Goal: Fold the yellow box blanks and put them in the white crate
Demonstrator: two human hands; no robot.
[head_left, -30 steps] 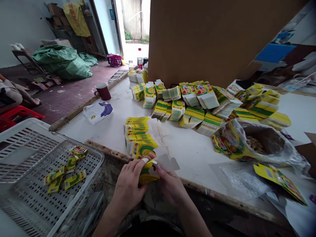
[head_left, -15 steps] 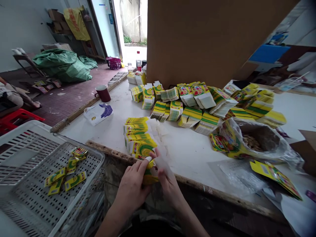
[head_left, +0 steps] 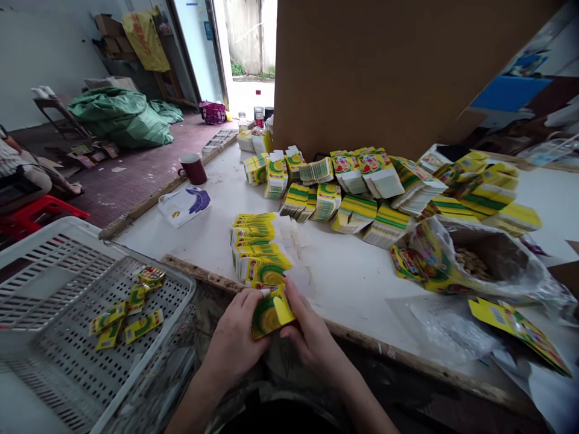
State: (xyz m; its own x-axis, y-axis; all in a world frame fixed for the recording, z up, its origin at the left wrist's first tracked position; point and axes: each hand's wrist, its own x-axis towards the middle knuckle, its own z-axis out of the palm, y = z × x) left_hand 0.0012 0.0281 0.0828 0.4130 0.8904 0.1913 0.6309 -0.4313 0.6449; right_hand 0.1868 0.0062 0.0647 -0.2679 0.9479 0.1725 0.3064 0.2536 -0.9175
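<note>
Just over the table's near edge, my left hand (head_left: 239, 328) grips a small yellow and green carton (head_left: 266, 319) by its left side, with a white wrap on one fingertip. My right hand (head_left: 310, 322) is closed about the carton's right end, fingers at its upper corner and thumb low beside a raised yellow flap. Whether anything is inside the carton cannot be seen. Right behind the hands, a fanned row of flat yellow cartons (head_left: 260, 247) lies on the white table (head_left: 350, 280), their white flaps pointing right.
A white plastic basket (head_left: 178, 301) with several small yellow packs stands at the left. Further back are stacked carton bundles (head_left: 353, 214), a maroon mug (head_left: 193, 169) and a tall cardboard sheet (head_left: 362, 72). An open plastic-lined box (head_left: 434, 265) sits at the right.
The carton has turned so its broad green and yellow face and a raised flap show. My right fingers have come down onto its end. The view has shifted slightly left.
</note>
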